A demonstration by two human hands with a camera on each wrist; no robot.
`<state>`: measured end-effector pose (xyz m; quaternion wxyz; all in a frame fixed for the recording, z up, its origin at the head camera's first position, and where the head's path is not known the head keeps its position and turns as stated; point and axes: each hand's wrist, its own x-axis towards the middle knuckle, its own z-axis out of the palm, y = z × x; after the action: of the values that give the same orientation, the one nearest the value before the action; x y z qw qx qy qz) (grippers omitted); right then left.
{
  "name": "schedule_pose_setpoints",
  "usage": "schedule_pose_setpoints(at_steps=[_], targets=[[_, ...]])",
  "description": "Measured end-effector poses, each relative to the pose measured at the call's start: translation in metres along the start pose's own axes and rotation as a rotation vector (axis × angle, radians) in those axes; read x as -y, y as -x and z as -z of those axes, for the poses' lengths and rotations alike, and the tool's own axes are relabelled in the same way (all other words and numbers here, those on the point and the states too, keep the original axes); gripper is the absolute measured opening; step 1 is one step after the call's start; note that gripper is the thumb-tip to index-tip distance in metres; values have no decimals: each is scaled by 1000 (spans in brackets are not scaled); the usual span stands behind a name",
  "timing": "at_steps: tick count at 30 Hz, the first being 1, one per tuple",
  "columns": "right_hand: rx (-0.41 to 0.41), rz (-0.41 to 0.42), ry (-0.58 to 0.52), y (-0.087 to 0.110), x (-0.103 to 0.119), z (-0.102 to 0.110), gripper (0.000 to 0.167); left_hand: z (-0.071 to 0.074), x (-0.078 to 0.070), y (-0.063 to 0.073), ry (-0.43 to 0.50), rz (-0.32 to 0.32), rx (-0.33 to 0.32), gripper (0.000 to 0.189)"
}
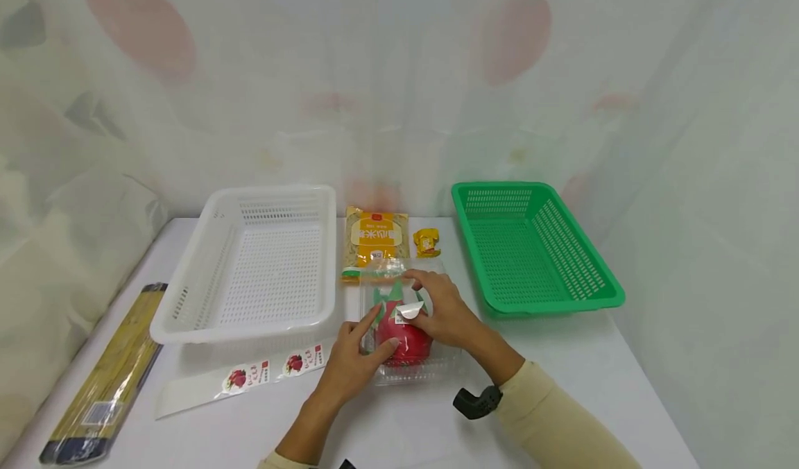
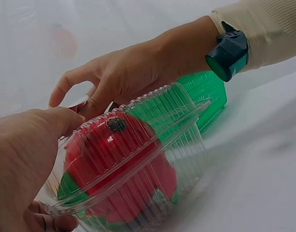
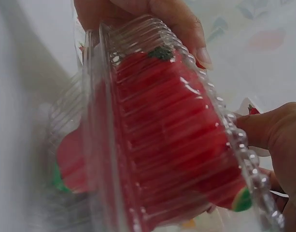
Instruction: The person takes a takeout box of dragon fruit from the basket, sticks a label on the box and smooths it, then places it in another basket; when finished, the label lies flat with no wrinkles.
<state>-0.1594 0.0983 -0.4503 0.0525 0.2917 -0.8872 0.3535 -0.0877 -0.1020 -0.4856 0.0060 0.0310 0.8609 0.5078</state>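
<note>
A red dragon fruit [image 1: 406,347] with green tips lies inside a closed clear plastic box [image 2: 189,145] in front of the person. My left hand [image 1: 352,363] holds the box at its left side, the thumb on the lid and other fingers curled by the rim in the left wrist view. On top, my right hand [image 1: 444,313] pinches a sticker label [image 1: 410,310] between thumb and finger. The label is partly on the lid, its white edge curled up. In the right wrist view, the right thumb touches the label [image 3: 253,110] beside the ribbed lid edge.
A white basket [image 1: 324,261] stands left, a green basket [image 1: 487,268] right. Behind the box lie a yellow food packet [image 1: 377,236] and a small yellow packet [image 1: 427,242]. A strip of labels [image 1: 250,377] lies front left, beside a long noodle-like pack [image 1: 109,379].
</note>
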Motion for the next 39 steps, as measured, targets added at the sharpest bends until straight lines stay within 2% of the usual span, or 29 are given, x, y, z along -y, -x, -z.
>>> schedule_pose_setpoints(at_steps=[11,21,25,29,33,39], targets=[[80,-84,116,-17,-1,5,65,0,1,-1,6,9,7,72],[176,-189,173,-34,-5,10,68,0,3,-1,13,3,17,73],[197,-187,220,-42,-6,11,68,0,2,-1,16,6,18,73],[202,-165,261,-47,-7,12,66,0,2,0,21,6,19,73],[200,-183,278,-48,-8,11,65,0,2,0,26,7,19,73],[120,-206,302,-47,-10,9,60,0,3,-1,16,5,18,73]])
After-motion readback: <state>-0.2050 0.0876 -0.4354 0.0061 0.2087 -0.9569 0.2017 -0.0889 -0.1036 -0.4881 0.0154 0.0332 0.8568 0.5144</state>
